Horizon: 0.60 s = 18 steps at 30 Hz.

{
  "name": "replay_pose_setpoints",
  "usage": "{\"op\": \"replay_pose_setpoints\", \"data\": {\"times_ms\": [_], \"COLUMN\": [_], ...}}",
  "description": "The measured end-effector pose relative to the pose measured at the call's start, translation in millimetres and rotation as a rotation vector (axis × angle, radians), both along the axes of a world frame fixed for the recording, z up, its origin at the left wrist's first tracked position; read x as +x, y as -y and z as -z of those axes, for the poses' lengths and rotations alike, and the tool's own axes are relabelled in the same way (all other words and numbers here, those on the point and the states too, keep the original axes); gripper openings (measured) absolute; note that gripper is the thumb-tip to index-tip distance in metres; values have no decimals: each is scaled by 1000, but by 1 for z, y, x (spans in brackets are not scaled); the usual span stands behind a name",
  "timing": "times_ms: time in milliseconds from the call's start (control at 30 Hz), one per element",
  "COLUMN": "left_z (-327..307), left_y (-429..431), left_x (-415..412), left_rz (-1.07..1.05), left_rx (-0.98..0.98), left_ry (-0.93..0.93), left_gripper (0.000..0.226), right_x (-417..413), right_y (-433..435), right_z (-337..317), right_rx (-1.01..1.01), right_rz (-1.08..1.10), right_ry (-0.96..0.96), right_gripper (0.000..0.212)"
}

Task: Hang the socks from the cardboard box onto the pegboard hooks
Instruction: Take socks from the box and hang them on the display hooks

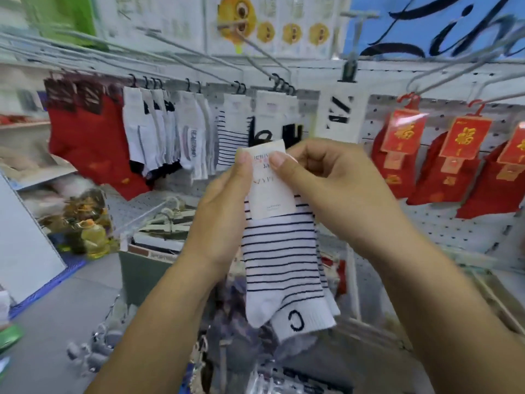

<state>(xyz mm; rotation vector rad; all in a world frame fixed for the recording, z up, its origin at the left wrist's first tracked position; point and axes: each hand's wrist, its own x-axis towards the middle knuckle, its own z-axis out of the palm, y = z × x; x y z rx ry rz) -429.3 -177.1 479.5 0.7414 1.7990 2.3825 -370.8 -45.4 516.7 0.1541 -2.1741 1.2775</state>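
Pegboard (pixel 443 228) fills the wall ahead, its long wire hooks (pixel 199 56) jutting toward the viewer. Most are crowded: red socks (pixel 88 143) at the left, white pairs next, then hung striped socks (pixel 230 143) just behind the hands. Crowding is the main risk, I judge. Pushing another pair onto a packed hook could knock a neighbour off its end, or the new pair could land among a different pattern.

Held in front of that row, clear of every hook, the striped sock pair (pixel 281 260) hangs from its paper label (pixel 270 189). Left hand (pixel 224 206) and right hand (pixel 326 177) both hold that label near its top. Each grip is a pinch, thumb on the front face and the other fingers behind. Paper alone seems to carry the weight, so a tug could tear it or slide it off the socks.

No hanger loop shows above the label, and I cannot tell whether one is hidden behind the thumbs. Unless it is found and turned toward the wire, the pair would slip down. Cardboard box is not something I can pick out here
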Motion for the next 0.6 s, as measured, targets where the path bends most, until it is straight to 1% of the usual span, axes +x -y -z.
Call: {"op": "replay_pose_setpoints", "data": {"times_ms": [100,200,267,333,400,467,500,600], "left_z": [-2,-6,-11,-19,-34,-49,-56,-70], "left_y": [44,83,101,113,116,113,111,100], "left_x": [-47,-100,-133,-162,-181,-195,-200,-208], "left_rz": [-28,-113,-166,-227,-252,-218,-189,-150], "left_rx": [-124,-229,-216,-173,-160,-166,-173,-198], "left_ry": [-90,-250,-333,-372,-406,-498,-551,-723], "left_gripper": [38,36,28,18,25,29,28,11], "right_x": [-47,-89,-112,-132,-148,-162,-169,-188], "right_y": [40,70,82,90,93,89,86,70], "right_z": [4,8,11,12,9,6,3,-7], "right_rx": [7,-13,-43,-67,-84,-97,-114,-185], "right_rz": [61,166,248,331,409,479,511,598], "right_ry": [-25,-63,-90,-89,-62,-44,-49,-104], "right_gripper": [29,31,28,28,28,27,27,22]}}
